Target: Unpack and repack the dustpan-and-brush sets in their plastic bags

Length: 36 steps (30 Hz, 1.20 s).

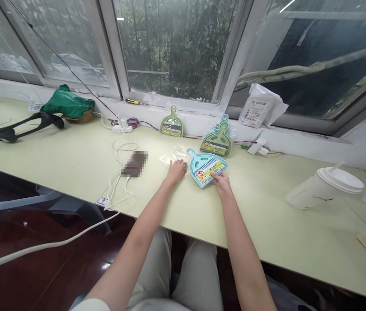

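My right hand (222, 183) grips the lower right edge of a light blue mini dustpan (206, 167), thumb on top. A colourful label covers part of the dustpan, and its handle points up and to the left. Left of it, my left hand (176, 171) rests on the table with its fingers stretched over the edge of a clear plastic bag (170, 159). Behind the blue one, a stack of green and blue dustpans (217, 140) leans near the wall. A single green dustpan (171, 125) stands farther left with a similar label.
A white lidded cup (323, 188) stands at the right. A blurred dark object (135, 164) lies by white cables at the left. Farther off are a black headset-like frame (29, 126), a green bag (67, 103), a power strip (122, 128) and a white package (257, 107) on the sill.
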{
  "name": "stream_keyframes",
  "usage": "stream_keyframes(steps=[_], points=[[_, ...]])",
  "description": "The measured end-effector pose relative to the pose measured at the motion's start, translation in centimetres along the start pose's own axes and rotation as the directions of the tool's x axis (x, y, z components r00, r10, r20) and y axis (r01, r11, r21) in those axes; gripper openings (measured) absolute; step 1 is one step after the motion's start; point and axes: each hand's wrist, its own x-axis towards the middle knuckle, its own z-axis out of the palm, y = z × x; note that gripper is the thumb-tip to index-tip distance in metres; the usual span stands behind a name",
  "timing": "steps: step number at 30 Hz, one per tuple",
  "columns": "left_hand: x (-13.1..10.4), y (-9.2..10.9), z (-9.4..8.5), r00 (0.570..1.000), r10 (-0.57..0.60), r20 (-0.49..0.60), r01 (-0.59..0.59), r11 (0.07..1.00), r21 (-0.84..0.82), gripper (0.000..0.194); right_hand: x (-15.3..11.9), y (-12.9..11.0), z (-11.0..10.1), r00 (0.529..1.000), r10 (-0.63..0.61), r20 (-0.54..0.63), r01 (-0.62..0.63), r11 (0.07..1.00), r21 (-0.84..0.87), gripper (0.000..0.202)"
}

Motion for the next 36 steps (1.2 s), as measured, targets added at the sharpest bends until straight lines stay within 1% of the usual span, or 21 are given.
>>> stream_keyframes(steps=[2,4,7,11,13,15,17,18,19,21,23,25,27,28,31,33,35,36], points=[[-0.2,-0.4,-0.2,1.0,-0.019,0.015,0.019,1.0,0.004,0.035,0.1,0.0,-0.1,0.999,0.038,0.013,-0.037,0.999,-0.035,0.021],[-0.3,-0.9,-0.6,0.999,-0.045,-0.004,0.045,0.999,-0.01,0.041,0.1,0.0,-0.2,0.997,0.067,0.026,-0.065,0.996,-0.067,0.019],[-0.2,-1.5,-0.8,0.994,-0.097,-0.057,0.094,0.994,-0.047,0.046,0.0,-0.1,-0.1,0.995,0.096,0.037,-0.093,0.992,-0.084,0.016],[0.3,-1.6,-0.3,0.979,-0.145,-0.141,0.13,0.985,-0.112,0.056,-0.2,-0.3,0.1,0.992,0.125,0.007,-0.125,0.991,-0.054,0.015],[0.6,-1.5,-0.1,0.969,-0.154,-0.194,0.128,0.982,-0.14,0.06,-0.3,-0.5,0.2,0.99,0.137,-0.006,-0.138,0.989,-0.045,0.017],[0.8,-1.5,-0.2,0.954,-0.143,-0.262,0.103,0.982,-0.161,0.062,-0.4,-0.6,0.3,0.989,0.149,0.008,-0.148,0.987,-0.057,0.018],[0.9,-1.4,-0.3,0.936,-0.116,-0.334,0.057,0.982,-0.182,0.063,-0.7,-0.6,0.5,0.987,0.156,0.048,-0.152,0.985,-0.083,0.018],[1.0,-1.4,-0.4,0.931,-0.094,-0.352,0.023,0.979,-0.202,0.064,-0.8,-0.6,0.6,0.984,0.156,0.08,-0.149,0.984,-0.094,0.018],[1.0,-1.3,-0.4,0.935,-0.06,-0.35,-0.023,0.973,-0.23,0.064,-0.9,-0.5,0.8,0.982,0.153,0.111,-0.142,0.985,-0.1,0.019],[1.1,-1.1,-0.4,0.955,0.043,-0.293,-0.134,0.944,-0.3,0.062,-1.0,-0.3,1.2,0.981,0.129,0.143,-0.116,0.988,-0.098,0.019],[1.1,-0.6,-0.3,0.963,0.153,-0.223,-0.229,0.901,-0.368,0.059,-0.9,0.0,1.5,0.989,0.088,0.117,-0.079,0.994,-0.076,0.02],[1.0,0.1,-0.3,0.959,0.198,-0.202,-0.268,0.862,-0.43,0.054,-0.7,0.4,1.6,0.997,0.048,0.056,-0.045,0.997,-0.055,0.022],[0.8,0.8,-0.5,0.961,0.182,-0.206,-0.264,0.824,-0.501,0.051,-0.4,0.8,1.7,0.999,0.023,0.024,-0.022,0.999,-0.04,0.025],[0.7,1.2,-0.6,0.965,0.165,-0.204,-0.252,0.804,-0.538,0.05,-0.3,0.9,1.8,0.999,0.017,0.032,-0.016,0.999,-0.035,0.027],[0.2,2.5,-1.5,0.977,0.126,-0.171,-0.206,0.759,-0.617,0.047,-0.5,1.2,2.1,0.991,0.011,0.132,-0.007,0.999,-0.032,0.031],[-0.2,3.2,-2.1,0.981,0.129,-0.146,-0.193,0.741,-0.643,0.039,-0.7,1.2,2.4,0.984,-0.001,0.18,0.006,1.0,-0.026,0.036],[-0.3,3.7,-2.8,0.98,0.097,-0.171,-0.186,0.746,-0.639,0.03,-1.0,1.1,2.6,0.986,-0.034,0.166,0.037,0.999,-0.011,0.044],[-0.4,3.8,-3.0,0.977,0.04,-0.208,-0.164,0.765,-0.623,0.029,-1.2,1.0,2.7,0.988,-0.055,0.144,0.056,0.998,-0.002,0.047]])
